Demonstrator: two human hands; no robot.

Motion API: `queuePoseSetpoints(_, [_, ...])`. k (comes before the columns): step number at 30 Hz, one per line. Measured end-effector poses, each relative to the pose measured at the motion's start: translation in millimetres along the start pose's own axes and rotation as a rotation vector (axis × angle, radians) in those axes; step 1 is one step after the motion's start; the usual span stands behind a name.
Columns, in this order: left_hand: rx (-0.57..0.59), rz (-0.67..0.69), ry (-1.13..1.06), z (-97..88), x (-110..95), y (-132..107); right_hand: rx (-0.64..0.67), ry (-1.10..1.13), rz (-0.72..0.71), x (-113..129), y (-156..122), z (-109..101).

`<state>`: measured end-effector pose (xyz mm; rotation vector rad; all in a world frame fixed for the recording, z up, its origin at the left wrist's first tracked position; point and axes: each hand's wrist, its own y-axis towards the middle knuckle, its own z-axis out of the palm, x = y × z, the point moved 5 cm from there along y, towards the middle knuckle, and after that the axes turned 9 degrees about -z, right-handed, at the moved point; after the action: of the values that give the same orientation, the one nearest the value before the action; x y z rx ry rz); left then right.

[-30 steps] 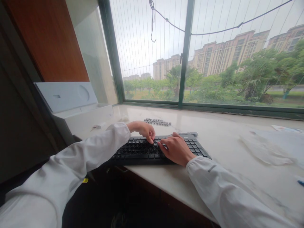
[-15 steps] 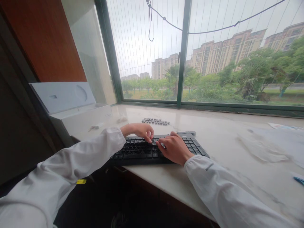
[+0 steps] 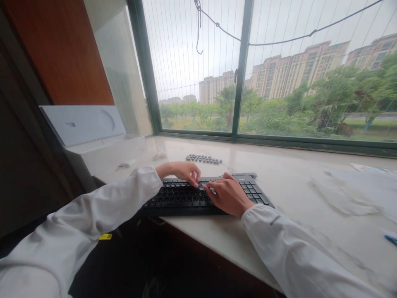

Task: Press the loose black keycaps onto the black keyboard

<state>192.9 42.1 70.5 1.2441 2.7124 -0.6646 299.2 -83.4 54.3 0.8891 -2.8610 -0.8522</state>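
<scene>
A black keyboard lies along the front edge of the counter, several of its key positions without caps. Over its upper middle keys, my left hand is bent down, thumb and fingertips drawn together at a key; whatever they pinch is too small to make out. My right hand rests across the keyboard's right-middle part, fingers stretched leftward, thumb and index slightly apart beside the same key area. Behind the keyboard, several loose keycaps stand in neat rows on the counter.
An opened white box stands at the left. Small metal pieces lie before it. On the right are a clear plastic bag, papers and a blue object. A window closes off the back of the marble counter.
Both hands keep almost the same place and pose over the keyboard. The whole view has shifted very slightly.
</scene>
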Motion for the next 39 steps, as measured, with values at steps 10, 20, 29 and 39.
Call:
queuePoseSetpoints(10, [-0.020,0.009,-0.018,-1.8,-0.8,-1.0,0.029,0.112,-0.146,6.6,-0.8,5.8])
queuePoseSetpoints(20, [-0.070,-0.035,-0.042,-3.0,-4.6,-6.5,0.055,0.161,-0.144,5.7,-2.7,8.1])
queuePoseSetpoints(29, [-0.008,-0.081,-0.099,2.9,7.4,1.3,0.045,0.160,-0.106,6.1,-0.6,9.6])
queuePoseSetpoints(39, [-0.014,-0.078,-0.024,2.9,4.2,13.4,0.050,0.084,-0.058,9.0,3.7,15.0])
